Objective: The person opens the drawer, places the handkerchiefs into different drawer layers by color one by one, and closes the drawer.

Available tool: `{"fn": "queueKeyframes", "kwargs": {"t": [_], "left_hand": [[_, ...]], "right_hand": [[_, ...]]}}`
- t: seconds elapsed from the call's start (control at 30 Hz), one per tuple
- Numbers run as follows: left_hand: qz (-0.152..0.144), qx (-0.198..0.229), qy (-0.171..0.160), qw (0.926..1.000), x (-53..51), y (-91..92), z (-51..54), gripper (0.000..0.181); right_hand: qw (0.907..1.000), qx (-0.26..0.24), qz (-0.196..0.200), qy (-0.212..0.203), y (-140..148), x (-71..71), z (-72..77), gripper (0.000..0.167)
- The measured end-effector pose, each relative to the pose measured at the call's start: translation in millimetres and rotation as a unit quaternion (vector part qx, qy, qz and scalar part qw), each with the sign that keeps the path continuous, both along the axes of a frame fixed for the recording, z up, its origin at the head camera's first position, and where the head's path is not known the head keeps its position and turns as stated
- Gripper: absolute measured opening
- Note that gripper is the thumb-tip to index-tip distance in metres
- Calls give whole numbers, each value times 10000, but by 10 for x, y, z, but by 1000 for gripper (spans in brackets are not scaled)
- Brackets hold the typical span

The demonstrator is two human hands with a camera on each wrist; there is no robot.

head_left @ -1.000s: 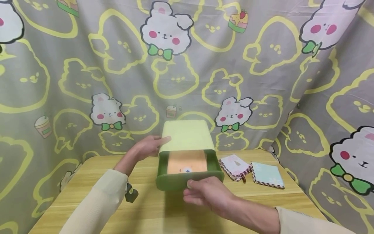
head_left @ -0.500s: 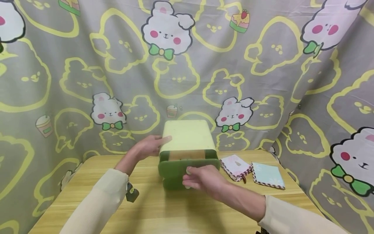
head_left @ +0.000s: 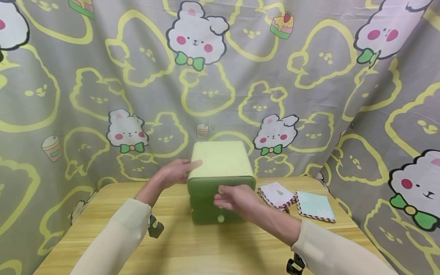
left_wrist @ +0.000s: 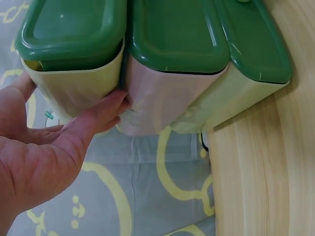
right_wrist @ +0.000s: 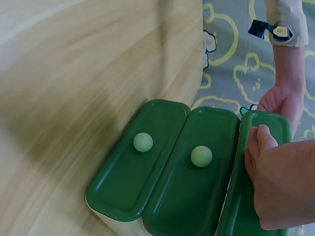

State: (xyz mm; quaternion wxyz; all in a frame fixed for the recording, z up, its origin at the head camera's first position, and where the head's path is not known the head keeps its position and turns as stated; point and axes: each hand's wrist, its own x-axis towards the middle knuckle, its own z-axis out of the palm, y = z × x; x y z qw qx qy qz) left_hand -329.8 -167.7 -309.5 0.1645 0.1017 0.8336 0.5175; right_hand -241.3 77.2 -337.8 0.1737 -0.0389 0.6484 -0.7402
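A small drawer cabinet with a pale yellow top (head_left: pixel 221 158) and green fronts stands mid-table. Its top drawer (head_left: pixel 203 187) sits flush, with the right hand (head_left: pixel 237 198) at its centre; thumb and fingers close about the spot where its round knob lies hidden. Below, the bottom knob (head_left: pixel 220 218) shows; the right wrist view also shows the middle drawer's knob (right_wrist: pixel 201 156). My left hand (head_left: pixel 175 170) rests against the cabinet's left upper edge, thumb on top. In the left wrist view the fingers (left_wrist: pixel 101 110) lie rather straight along the yellow upper side.
Two folded cloths with checked edging, one white-pink (head_left: pixel 276 194) and one pale blue (head_left: pixel 314 205), lie right of the cabinet. The wooden table (head_left: pixel 165 248) runs back to a patterned curtain (head_left: pixel 206 95) behind and at the sides.
The top drawer, pulled out with something orange inside, has slid back into the cabinet along with my right hand. My left hand has stayed at the cabinet's edge.
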Motion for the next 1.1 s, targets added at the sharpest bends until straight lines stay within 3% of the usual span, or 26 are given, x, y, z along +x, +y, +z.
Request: {"fn": "queueKeyframes", "kwargs": {"t": [0.27,1.1], "left_hand": [[4,-139,69,9999,-1,9,-3,82],[98,-199,88,9997,3,18,-14,87]], "right_hand": [[9999,-30,-110,31,-9,-90,-16,43],[9998,-84,-172,26,-32,-112,21,40]]}}
